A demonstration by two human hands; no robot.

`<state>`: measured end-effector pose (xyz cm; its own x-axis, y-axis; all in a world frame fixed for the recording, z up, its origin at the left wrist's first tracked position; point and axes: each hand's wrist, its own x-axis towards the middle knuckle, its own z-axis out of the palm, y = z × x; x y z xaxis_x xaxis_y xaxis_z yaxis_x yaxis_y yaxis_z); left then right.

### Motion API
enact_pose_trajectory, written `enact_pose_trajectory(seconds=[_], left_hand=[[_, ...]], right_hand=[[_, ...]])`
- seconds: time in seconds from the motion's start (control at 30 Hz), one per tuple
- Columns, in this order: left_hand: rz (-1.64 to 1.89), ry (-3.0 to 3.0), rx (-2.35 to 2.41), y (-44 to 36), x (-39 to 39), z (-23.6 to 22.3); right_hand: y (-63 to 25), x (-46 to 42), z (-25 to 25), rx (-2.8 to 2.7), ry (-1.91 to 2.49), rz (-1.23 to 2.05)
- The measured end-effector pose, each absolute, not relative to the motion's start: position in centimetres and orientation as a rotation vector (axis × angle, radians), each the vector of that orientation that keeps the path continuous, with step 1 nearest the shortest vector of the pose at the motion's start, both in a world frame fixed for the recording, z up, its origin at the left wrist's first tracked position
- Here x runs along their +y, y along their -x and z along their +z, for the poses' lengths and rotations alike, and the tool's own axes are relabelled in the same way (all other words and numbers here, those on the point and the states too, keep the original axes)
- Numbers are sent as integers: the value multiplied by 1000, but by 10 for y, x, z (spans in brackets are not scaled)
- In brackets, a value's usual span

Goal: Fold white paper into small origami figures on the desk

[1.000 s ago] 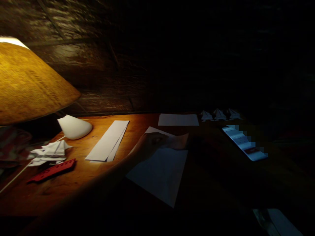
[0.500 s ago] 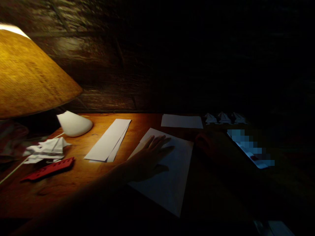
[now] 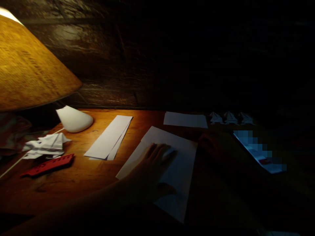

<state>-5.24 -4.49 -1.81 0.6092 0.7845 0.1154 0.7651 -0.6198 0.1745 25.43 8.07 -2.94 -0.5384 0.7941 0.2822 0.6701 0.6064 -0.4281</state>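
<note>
A white sheet of paper (image 3: 180,170) lies slanted on the wooden table, its far left edge showing a second layer or fold. My left hand (image 3: 154,160) rests on top of it, palm down, fingers slightly bent and thumb held apart. In deep shadow by the sheet's right corner is my right hand (image 3: 209,142); its fingers look curled in, and whether they grip the paper is too dark to see. Left of the sheet lie overlapping white paper strips (image 3: 110,136). Another white paper piece (image 3: 185,120) lies behind it.
At left stands a lamp with a yellow shade (image 3: 34,68) and white base (image 3: 75,119). Before it lie a folded paper figure (image 3: 46,146) and a red ruler-like piece (image 3: 49,165). Small folded paper figures (image 3: 230,118) line the back right, near a lit phone-like screen (image 3: 258,152).
My left hand has slid toward me over the sheet, its fingers more bent. My right hand stays by the right corner. The whole view has shifted slightly.
</note>
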Motion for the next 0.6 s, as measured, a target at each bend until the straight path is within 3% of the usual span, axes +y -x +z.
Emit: enact_pose_trajectory(seconds=[0.6], left_hand=[[278, -2744, 1293, 53, -45, -24]], right_hand=[[-238, 88, -12, -2556, 1085, 318]])
